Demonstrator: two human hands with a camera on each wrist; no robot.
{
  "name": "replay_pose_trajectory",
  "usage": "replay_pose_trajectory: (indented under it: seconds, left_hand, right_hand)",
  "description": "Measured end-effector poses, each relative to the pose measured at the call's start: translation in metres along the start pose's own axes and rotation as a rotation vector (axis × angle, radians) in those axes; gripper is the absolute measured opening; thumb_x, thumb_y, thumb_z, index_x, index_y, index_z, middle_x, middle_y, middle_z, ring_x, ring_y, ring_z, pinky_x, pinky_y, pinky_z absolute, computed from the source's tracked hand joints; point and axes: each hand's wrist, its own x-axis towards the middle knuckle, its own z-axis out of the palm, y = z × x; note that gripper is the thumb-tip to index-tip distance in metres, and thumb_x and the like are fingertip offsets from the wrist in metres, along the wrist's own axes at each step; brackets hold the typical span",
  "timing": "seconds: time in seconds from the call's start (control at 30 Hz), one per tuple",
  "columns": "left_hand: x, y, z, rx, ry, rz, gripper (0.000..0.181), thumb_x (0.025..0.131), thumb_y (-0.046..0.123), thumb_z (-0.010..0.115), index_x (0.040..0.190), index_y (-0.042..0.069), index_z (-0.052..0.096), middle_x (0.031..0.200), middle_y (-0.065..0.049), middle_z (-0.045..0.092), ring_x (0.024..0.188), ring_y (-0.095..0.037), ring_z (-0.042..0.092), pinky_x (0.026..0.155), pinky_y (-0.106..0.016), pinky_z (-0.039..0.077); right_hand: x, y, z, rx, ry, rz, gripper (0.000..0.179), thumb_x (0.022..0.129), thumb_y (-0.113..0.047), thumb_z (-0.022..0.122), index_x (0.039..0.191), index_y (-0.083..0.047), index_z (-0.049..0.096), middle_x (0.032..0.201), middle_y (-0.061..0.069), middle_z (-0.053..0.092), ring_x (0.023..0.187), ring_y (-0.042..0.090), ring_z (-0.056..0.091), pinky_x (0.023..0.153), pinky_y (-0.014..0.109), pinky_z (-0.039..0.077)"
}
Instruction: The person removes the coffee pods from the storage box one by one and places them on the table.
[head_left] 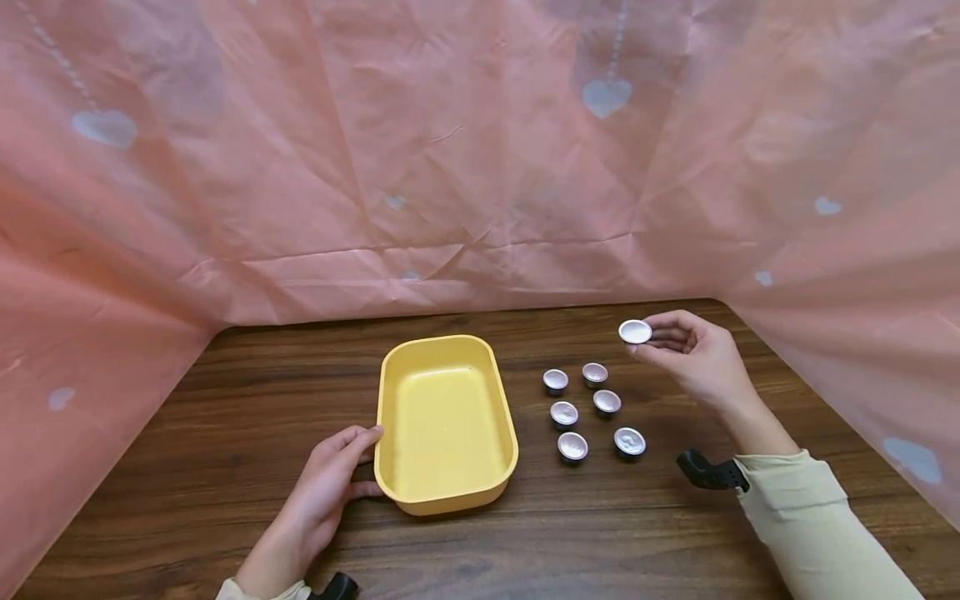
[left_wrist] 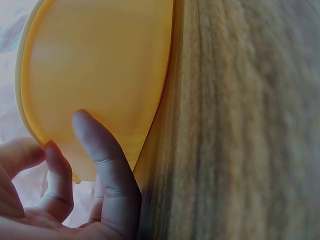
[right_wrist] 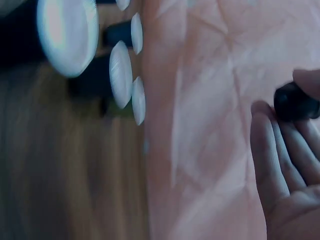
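A yellow plastic bin [head_left: 442,417] with rounded corners stands on the table, nothing inside it. My left hand [head_left: 322,483] grips its near left side, thumb at the rim; in the left wrist view the fingers [left_wrist: 112,172] lie against the yellow wall [left_wrist: 100,60]. Raised over the table's right side, my right hand [head_left: 701,358] pinches a coffee capsule [head_left: 635,332] with its silvery lid up. That capsule's dark body [right_wrist: 292,102] shows between the fingertips in the right wrist view. Several more capsules [head_left: 564,414] stand lid up in two rough columns between bin and right hand.
The dark wood tabletop [head_left: 247,433] is bordered at the back and sides by a pink curtain [head_left: 465,183] with pale hearts. Black straps with dark housings [head_left: 708,471] sit at both wrists, by the light sleeves [head_left: 810,508].
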Motion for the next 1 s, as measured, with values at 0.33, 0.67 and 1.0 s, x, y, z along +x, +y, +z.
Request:
replay_pose_trajectory:
  seconds: [0.33,0.67,1.0]
  left_hand:
    - [0.001,0.005,0.001,0.0,-0.005,0.006,0.03,0.109,0.027,0.063,0.09,0.005,0.068,0.107,-0.006,0.069,0.098,-0.019,0.067,0.073,-0.034,0.068]
    - [0.0,0.003,0.0,0.001,-0.005,-0.005,0.031,0.109,0.029,0.063,0.09,0.005,0.067,0.106,-0.007,0.069,0.098,-0.019,0.067,0.072,-0.034,0.068]
    - [-0.001,0.0,0.0,0.006,-0.012,-0.013,0.032,0.109,0.03,0.063,0.088,0.006,0.065,0.11,-0.006,0.069,0.099,-0.019,0.068,0.073,-0.035,0.068]
  right_hand:
    - [-0.005,0.042,-0.024,-0.131,-0.185,0.185,0.048,0.094,-0.025,0.086,0.13,0.0,0.068,0.1,-0.017,0.079,0.093,-0.004,0.072,0.08,0.016,0.061]
    - [-0.006,0.075,-0.025,-0.175,-0.32,0.183,0.042,0.091,-0.016,0.087,0.124,0.005,0.072,0.088,-0.012,0.076,0.078,0.001,0.068,0.064,0.021,0.057]
    - [-0.009,0.079,-0.025,-0.248,-0.34,0.188,0.04,0.087,-0.016,0.09,0.12,0.002,0.076,0.08,-0.01,0.065,0.075,0.001,0.056,0.061,0.02,0.049]
